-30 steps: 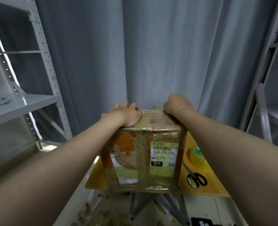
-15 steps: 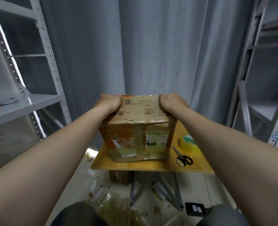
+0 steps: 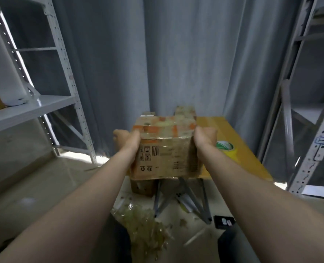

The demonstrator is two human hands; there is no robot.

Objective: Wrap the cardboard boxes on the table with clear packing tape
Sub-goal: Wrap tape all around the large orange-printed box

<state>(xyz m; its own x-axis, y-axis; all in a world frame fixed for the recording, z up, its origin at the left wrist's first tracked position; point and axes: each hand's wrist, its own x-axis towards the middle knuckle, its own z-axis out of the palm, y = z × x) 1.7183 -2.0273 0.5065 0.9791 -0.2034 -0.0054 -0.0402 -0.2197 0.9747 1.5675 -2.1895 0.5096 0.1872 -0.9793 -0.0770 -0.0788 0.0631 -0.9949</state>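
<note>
At table (image 3: 249,165) edge, box (image 3: 165,154) newly tipped.

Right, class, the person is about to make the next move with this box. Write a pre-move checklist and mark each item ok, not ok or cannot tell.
1. Firm hold: left hand and right hand grip opposite sides of the cardboard box: ok.
2. A hand free for taping: not ok, both are busy.
3. Tape roll in sight on the table, right of the box: ok.
4. Box bottom resting on the table: cannot tell.
5. Every face taped: cannot tell, far sides hidden.
</note>
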